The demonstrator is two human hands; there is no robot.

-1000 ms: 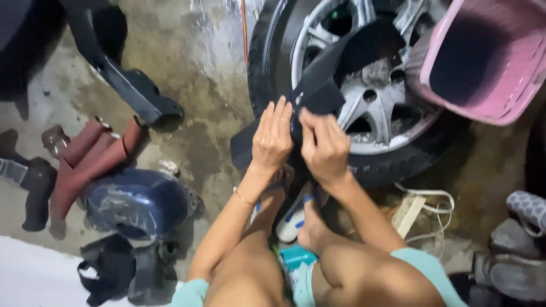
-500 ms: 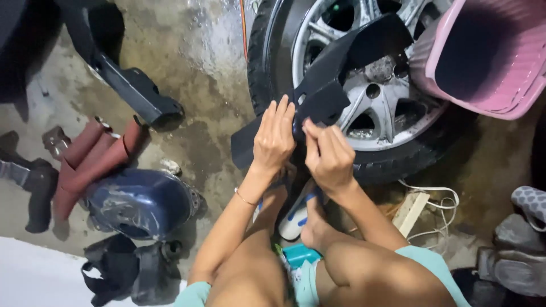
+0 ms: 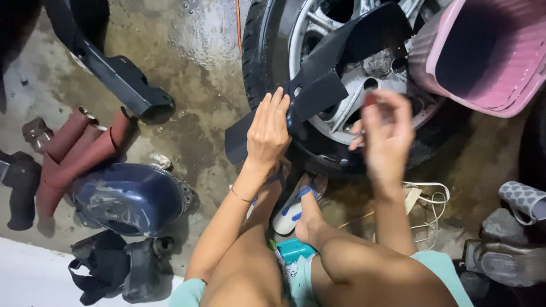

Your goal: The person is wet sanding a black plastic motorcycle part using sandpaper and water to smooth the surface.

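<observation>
Head view: the left hand lies flat with fingers straight against a black plastic panel, which leans on a wheel standing on the wet floor. The right hand is blurred, raised just right of the panel, fingers pinched on a small reddish thing. A pink basket sits far right; a dark blue cover lies near left.

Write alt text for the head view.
Seen from above, a seated person's left hand presses a black plastic panel against a car wheel, while the blurred right hand is raised beside it. A pink basket leans at the right.
</observation>
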